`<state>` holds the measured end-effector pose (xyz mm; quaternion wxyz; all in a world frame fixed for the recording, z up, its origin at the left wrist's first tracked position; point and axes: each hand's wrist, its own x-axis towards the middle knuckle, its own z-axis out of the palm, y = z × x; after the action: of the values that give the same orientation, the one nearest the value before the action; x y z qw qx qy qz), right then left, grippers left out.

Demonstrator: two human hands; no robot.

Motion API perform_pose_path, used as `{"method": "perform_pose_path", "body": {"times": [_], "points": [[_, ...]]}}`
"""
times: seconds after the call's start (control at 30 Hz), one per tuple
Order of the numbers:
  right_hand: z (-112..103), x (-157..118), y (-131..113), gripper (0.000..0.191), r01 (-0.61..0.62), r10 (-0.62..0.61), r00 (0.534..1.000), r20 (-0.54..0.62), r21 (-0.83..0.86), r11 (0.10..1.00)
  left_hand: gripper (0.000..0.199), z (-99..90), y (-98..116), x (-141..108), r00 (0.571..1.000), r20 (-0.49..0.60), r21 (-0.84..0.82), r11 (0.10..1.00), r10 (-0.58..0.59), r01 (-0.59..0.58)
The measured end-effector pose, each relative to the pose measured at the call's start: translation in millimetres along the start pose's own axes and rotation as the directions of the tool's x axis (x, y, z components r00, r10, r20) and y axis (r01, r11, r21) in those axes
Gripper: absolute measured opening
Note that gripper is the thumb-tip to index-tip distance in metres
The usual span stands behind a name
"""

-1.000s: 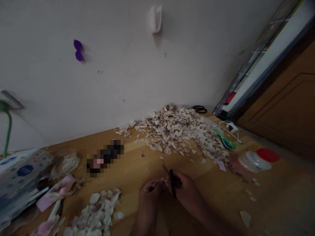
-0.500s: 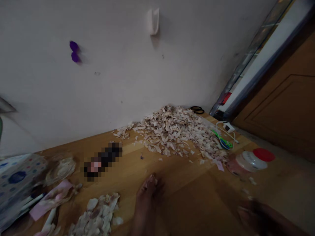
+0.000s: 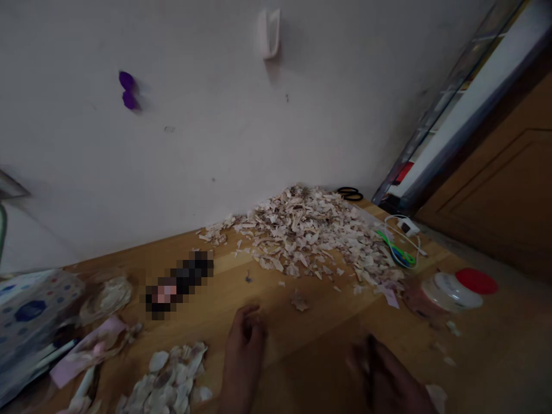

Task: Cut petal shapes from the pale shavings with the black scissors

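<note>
My left hand (image 3: 245, 348) is low over the wooden table, fingers loosely curled with a gap beside the thumb and nothing visible between them. Just beyond it, a small brownish papery flake (image 3: 299, 300) lies on the wood. Smeared by motion, my right hand (image 3: 383, 371) is at the lower right; a dark narrow streak shows along its fingers, and I cannot make out whether it is an object or shadow. Left of my left hand is a pile of pale, broad flakes (image 3: 170, 379). A larger heap of dry, whitish-brown flakes (image 3: 302, 224) rests against the wall.
A clear jar with a red lid (image 3: 476, 281) lies on its side at the right. Behind it are a white charger (image 3: 407, 226) with its cable, a green cord (image 3: 397, 250) and black scissors handles (image 3: 350, 194). A dotted package (image 3: 38, 310) and pink paper (image 3: 86, 351) occupy the left.
A brownish flake now lies beyond my left hand, whose fingertips held something pale before. That hand has drawn back slightly left. My right hand has moved left, toward the middle.
</note>
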<state>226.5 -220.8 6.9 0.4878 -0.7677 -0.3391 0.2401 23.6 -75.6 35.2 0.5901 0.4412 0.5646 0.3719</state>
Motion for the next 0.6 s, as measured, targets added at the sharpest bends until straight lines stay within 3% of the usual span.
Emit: {"method": "perform_pose_path", "body": {"times": [0.1,0.23,0.3,0.4,0.6], "points": [[52.1,39.7,-13.2,0.038,0.037,-0.040,0.996,0.083,0.047,0.998,0.025,3.7,3.7,5.4,0.970,0.048,0.258,0.936,0.237,-0.241],[85.1,71.7,-25.1,0.033,0.239,-0.221,0.970,0.099,-0.243,0.940,0.027,21.4,-0.3,16.8,0.886,0.264,0.420,0.781,0.381,-0.461],[89.6,75.5,-26.8,0.030,0.290,-0.252,0.955,0.156,-0.319,0.902,0.023,30.1,-1.6,22.7,0.873,0.307,0.477,0.732,0.379,-0.486],[94.1,76.5,-31.5,0.030,0.296,-0.237,0.944,0.231,-0.272,0.916,0.023,35.6,0.8,29.3,0.865,0.344,0.489,0.717,0.365,-0.497],[109.5,87.8,-53.7,0.016,0.275,-0.249,0.908,0.336,-0.030,0.961,0.025,18.1,5.9,28.8,0.859,0.398,0.425,0.764,0.324,-0.485]]}}
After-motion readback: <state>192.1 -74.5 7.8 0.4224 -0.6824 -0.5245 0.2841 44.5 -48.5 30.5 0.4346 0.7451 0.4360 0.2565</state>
